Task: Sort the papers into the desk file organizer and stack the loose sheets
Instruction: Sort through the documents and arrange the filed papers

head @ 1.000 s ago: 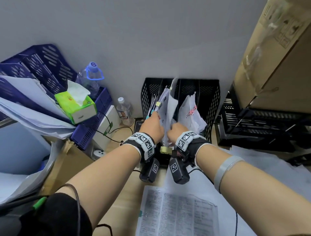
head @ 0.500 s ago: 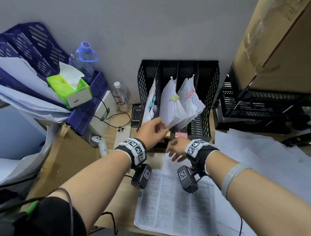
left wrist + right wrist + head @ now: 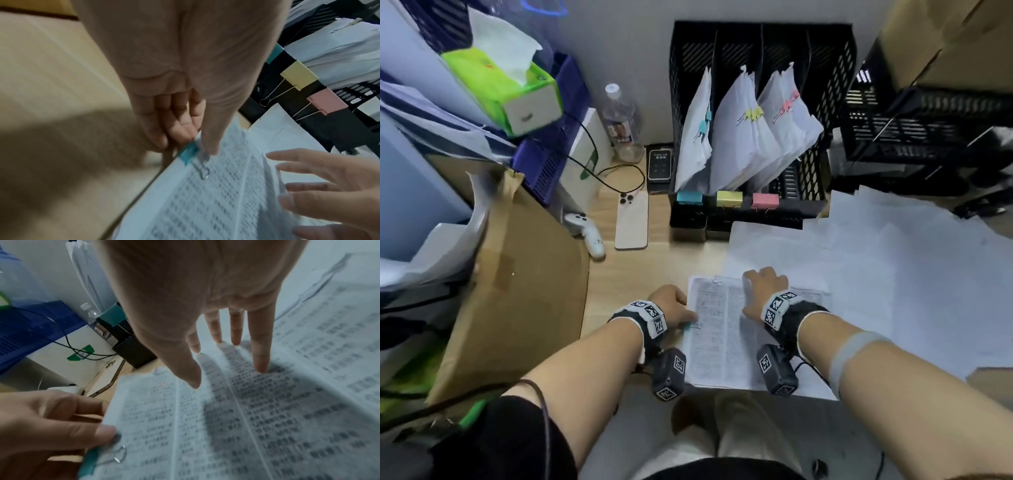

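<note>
You're pinching the teal binder clip (image 3: pixel 188 153) w/ your left hand (image 3: pixel 673 305), thumb and fingers clamped at the left edge of the printed bundle (image 3: pixel 726 339). Right hand (image 3: pixel 765 291) is lying flat, fingers spread, on the pages. The bundle's lying right under both hands, long axis pointing away toward the file organizer (image 3: pixel 835 102) straight ahead. Left hand's nearer the clip.
</note>
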